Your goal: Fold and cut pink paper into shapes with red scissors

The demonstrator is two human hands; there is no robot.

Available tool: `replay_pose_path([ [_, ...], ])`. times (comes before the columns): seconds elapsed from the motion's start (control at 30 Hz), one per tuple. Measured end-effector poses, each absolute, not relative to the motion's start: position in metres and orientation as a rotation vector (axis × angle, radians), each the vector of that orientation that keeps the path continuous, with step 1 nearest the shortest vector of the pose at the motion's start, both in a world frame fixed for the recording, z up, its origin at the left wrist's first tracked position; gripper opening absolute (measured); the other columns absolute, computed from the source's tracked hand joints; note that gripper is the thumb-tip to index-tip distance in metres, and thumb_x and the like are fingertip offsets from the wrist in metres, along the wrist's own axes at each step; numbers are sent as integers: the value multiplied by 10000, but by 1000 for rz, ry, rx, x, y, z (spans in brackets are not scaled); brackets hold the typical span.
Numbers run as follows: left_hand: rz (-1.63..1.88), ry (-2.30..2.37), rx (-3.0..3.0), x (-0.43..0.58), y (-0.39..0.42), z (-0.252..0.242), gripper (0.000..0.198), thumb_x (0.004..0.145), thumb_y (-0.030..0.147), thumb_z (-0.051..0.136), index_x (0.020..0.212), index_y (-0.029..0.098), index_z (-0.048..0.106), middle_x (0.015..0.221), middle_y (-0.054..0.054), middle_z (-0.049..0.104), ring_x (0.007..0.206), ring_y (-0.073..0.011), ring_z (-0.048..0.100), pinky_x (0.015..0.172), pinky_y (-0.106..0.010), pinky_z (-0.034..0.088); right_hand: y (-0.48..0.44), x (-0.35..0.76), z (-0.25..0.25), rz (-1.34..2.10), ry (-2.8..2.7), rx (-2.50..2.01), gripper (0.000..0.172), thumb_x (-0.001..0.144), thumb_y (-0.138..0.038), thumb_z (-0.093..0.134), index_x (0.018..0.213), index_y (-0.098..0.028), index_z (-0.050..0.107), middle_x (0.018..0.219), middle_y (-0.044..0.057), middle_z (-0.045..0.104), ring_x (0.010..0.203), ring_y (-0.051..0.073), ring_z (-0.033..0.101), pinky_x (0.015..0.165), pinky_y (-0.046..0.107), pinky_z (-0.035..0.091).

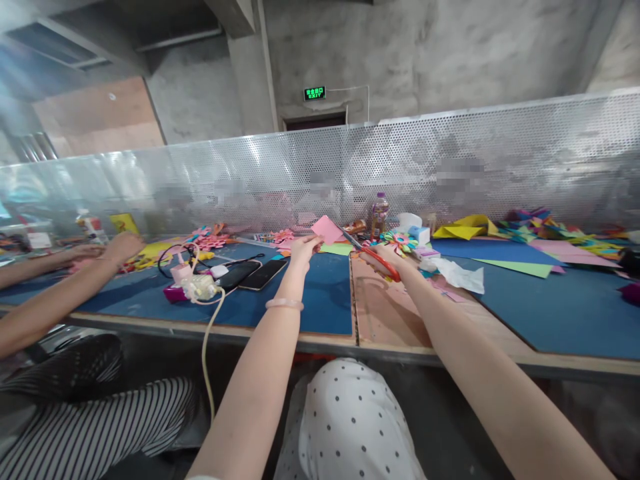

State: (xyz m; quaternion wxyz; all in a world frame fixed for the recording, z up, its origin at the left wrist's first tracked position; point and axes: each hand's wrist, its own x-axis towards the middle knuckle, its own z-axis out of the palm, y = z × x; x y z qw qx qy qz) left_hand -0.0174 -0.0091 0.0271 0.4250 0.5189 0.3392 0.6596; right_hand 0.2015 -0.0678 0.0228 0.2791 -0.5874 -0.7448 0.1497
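Note:
Held up over the table, a square of pink paper (327, 229) is pinched in my left hand (304, 252). My right hand (383, 259) is closed round the orange-red handles of a pair of scissors (381, 263). The dark blades point up and left, close to the right edge of the pink paper; whether they touch it I cannot tell. Below the paper lies a light green sheet (336, 249). Folded paper flowers (399, 243) in several colours lie just behind my right hand.
A drink bottle (379, 217) stands at the back. Left are a phone (263, 274) and a power strip (200, 287) with a cord hanging off the edge. Crumpled tissue (463, 275) and coloured sheets (505, 252) lie right. A co-worker's hands (125, 248) work at far left.

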Motion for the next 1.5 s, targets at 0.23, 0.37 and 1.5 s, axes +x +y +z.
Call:
replay_pose_path([
  [0.23,1623,802,1339,-20,-2,23,200,549,246,738,696,115,702,659,-62,653,542,-92,522,520,-215,383,-68,205,24,433,-2015,-1507,252,842,-336,463,737,-120,541,603,45,569,450,90,493,406,167,356],
  [0.37,1615,804,1322,-20,0,22,221,534,249,751,701,114,698,675,-70,657,557,-97,537,537,-222,396,-69,204,23,500,-1975,-1518,277,859,-356,437,739,-125,528,542,19,517,393,74,447,388,170,341],
  [1.5,1477,723,1250,-25,-2,21,184,505,174,752,663,113,681,673,-48,644,628,-95,552,580,-211,392,-82,199,29,641,-2118,-1309,551,851,-624,254,848,-167,562,777,58,615,625,127,536,541,216,434],
])
